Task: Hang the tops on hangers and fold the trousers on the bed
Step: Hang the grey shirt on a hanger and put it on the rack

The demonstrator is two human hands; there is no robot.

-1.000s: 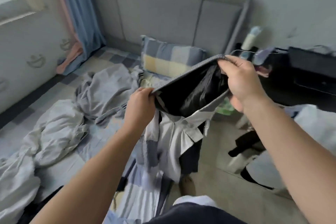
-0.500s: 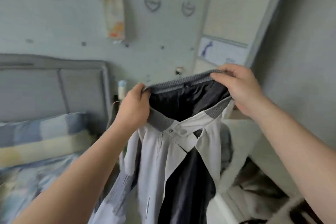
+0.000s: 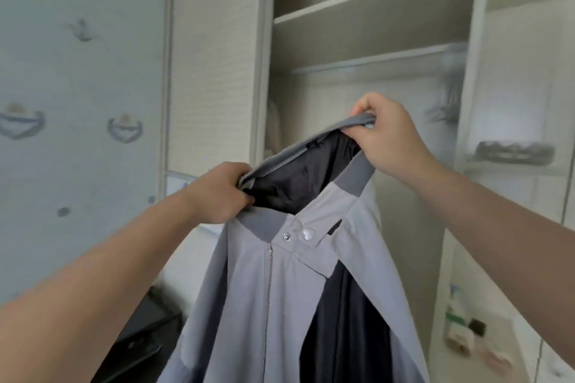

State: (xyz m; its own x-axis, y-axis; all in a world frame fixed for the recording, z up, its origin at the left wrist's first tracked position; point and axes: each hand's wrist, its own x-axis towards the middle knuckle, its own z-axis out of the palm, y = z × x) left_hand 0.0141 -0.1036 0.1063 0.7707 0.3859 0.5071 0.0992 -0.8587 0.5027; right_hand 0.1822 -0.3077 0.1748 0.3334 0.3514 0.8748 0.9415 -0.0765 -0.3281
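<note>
- Both hands are clamping the collar (image 3: 311, 146): left hand (image 3: 217, 193) near-left, right hand (image 3: 385, 137) higher, far-right, well apart.
- The jacket (image 3: 267, 295) is hanging open between them, facing the wardrobe rail (image 3: 373, 60).
- No hanger showing; a loosening pinch could be dropping one shoulder.

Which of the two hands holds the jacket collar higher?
The right hand: it grips the collar of the grey jacket closer to the wardrobe rail, while the left hand grips it lower.
</note>
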